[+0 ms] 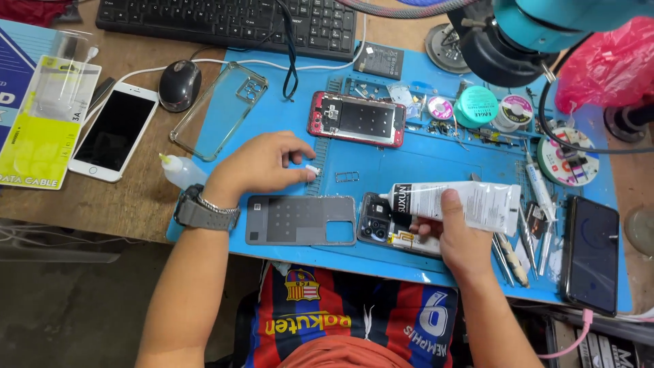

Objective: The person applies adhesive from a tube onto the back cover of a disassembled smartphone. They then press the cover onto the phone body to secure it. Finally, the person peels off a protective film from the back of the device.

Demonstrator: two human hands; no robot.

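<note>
Right hand (458, 238) gripping white glue tube (463, 202), left hand (262, 163) pinching small white cap (313, 169), blue mat (422, 160)

Bare blue mat (436, 167) lay open at frame centre. Opened red phone (356, 118) bounded it above, grey back cover (300, 219) below left, solder spools (477, 105) and tools crowded upper right.

I see the scene evenly and brightly lit from above, with soft, short shadows under my left hand (262, 163) and the white glue tube (463, 203). Glare streaks the clear phone case (218, 112) and the dark phone screen (591, 252). The blue mat (422, 160) is sharp; the microscope head (538, 31) looms blurred at the top edge, and straight lines bow slightly toward the corners.
</note>
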